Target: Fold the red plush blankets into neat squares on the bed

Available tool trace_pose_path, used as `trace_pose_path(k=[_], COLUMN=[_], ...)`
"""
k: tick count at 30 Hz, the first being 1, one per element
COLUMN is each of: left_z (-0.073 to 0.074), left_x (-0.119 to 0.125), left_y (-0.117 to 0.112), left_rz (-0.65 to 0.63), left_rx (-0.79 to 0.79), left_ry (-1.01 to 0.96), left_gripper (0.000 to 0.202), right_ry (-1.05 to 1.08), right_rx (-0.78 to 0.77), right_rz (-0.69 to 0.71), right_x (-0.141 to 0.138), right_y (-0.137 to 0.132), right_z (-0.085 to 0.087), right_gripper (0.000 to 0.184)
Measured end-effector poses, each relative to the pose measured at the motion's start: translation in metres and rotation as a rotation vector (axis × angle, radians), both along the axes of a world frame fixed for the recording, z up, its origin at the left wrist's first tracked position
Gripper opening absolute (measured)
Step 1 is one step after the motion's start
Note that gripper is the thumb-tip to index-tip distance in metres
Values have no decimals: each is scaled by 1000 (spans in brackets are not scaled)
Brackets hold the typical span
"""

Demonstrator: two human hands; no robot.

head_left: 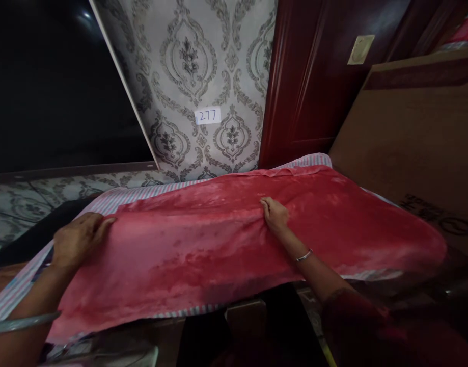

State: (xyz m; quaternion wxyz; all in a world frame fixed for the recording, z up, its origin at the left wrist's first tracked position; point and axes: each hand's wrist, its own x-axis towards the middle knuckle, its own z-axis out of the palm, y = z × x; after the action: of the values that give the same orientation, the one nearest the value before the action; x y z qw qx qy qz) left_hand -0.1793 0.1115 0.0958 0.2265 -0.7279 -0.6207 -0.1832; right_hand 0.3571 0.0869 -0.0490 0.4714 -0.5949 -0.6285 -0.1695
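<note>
A red, mottled cloth point(203, 244) lies spread over a long surface covered with a striped cloth point(121, 199). My left hand point(79, 239), with a bangle on its wrist, is closed on the red cloth's upper left edge. Near the middle, my right hand point(275, 214) pinches the same cloth, and small folds run out from its fingers. Between the two hands the fabric is drawn fairly flat. At the far edge, the red cloth has a ruffled, folded strip.
A large cardboard box point(417, 132) stands close on the right. Behind are a patterned wall point(229, 66) with a "277" label point(208, 115), a dark red door point(313, 76), and a black screen point(58, 92) at left. Dark items point(38, 229) lie beyond the left hand.
</note>
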Motion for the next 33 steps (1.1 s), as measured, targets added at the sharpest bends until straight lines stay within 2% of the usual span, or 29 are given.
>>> trace_pose_path(k=[4, 9, 13, 17, 20, 24, 27, 30, 33], left_z=[-7, -16, -15, -10, -13, -27, -39, -52, -69], left_x=[-5, -13, -13, -7, -3, -8, -15, -13, -5], left_y=[-19, -43, -62, -81, -91, -98, -103, -117, -135], left_rz=[-12, -93, -148, -82, -96, -94, -93, -152, -234], left_rx=[20, -27, -95, -54, -52, -134, -169, -189, -248], left_ry=[-18, -62, -105, -169, -241, -341, -312, -244, -193], left_gripper=[40, 39, 38, 35, 34, 31, 31, 35, 37], right_ry=[-176, -406, -460, -388, -326, -336, -376, -374, -345], right_rx=[-28, -126, -124, -121, -120, -199, -230, -232, -219], right_rz=[182, 345, 359, 307, 259, 353, 444, 436, 428], right_x=[8, 15, 15, 13, 13, 20, 31, 41, 42], right_y=[-33, -69, -82, -87, -90, -99, -108, -114, -115], right_z=[6, 0, -6, -6, -2, -2, -9, -18, -28], right_gripper=[53, 52, 50, 48, 42, 37, 34, 27, 27])
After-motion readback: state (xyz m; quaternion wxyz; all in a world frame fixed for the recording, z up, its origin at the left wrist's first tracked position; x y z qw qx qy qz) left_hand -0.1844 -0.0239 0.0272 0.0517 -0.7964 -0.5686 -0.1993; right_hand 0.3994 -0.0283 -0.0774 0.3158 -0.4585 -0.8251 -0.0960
